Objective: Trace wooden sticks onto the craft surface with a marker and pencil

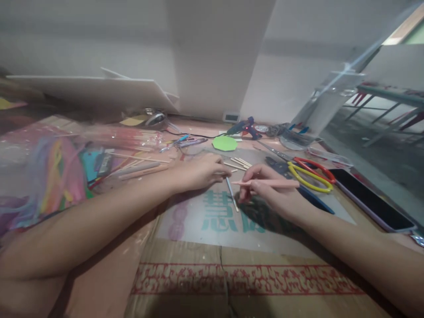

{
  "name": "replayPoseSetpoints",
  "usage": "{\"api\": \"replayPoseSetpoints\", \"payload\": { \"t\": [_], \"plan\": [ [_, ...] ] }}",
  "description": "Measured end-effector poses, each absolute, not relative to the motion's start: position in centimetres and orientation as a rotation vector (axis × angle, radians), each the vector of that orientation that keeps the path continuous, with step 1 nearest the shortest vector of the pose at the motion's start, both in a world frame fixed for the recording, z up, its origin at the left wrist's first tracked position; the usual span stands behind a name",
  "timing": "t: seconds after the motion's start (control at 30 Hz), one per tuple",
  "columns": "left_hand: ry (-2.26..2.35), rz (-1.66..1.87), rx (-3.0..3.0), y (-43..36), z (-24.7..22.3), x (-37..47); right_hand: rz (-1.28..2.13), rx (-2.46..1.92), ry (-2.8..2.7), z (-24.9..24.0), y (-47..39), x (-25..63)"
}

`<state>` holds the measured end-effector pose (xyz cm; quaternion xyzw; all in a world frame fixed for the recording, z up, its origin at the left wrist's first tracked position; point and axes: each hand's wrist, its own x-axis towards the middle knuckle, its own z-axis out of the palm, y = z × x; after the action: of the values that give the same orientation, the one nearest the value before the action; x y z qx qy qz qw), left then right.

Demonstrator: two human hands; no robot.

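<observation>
My right hand (261,190) grips a pink marker pen (281,183), its thin tip pointing left, close to a short stick coloured greyish blue (232,192). That stick lies slanted on a translucent sheet (195,234) with green printed characters under or on it. Just above it, my left hand (207,171) has its fingers curled and pinched around a thin wooden stick (234,171), of which a pale end shows to the right. Several bare wooden sticks (241,163) lie loose beyond both hands.
Scissors with red and yellow handles (311,176) and a phone (371,201) lie at right. At the back are a glue gun (243,128), a green octagon (224,143) and a clear container (298,137). Pastel ribbons (59,172) and bagged sticks (132,138) fill the left.
</observation>
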<state>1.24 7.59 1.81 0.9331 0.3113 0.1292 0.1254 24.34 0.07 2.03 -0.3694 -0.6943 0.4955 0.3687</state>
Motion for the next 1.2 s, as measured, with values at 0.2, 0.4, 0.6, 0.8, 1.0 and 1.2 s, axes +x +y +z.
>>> {"api": "replayPoseSetpoints", "payload": {
  "t": [0.2,0.4,0.6,0.8,1.0,1.2],
  "plan": [
    [0.832,0.489,2.56,7.9,1.4,1.3,1.401,-0.949,-1.852,2.1,-1.0,23.8],
    [0.774,0.507,2.311,6.5,2.0,0.7,1.516,-0.877,-1.804,1.6,-1.4,24.5],
    [0.796,0.509,2.276,6.0,1.4,1.5,1.351,-0.965,-1.662,1.5,-0.3,24.9],
    [0.783,0.478,2.423,6.1,1.6,1.7,1.231,-1.122,-1.618,0.8,1.0,24.9],
    [0.791,0.387,2.852,0.4,2.7,1.5,1.183,-1.141,-1.518,0.5,1.4,24.6],
    [0.519,0.311,2.968,-2.8,1.3,1.4,1.115,-1.167,-1.718,1.2,1.6,24.5]
  ]
}}
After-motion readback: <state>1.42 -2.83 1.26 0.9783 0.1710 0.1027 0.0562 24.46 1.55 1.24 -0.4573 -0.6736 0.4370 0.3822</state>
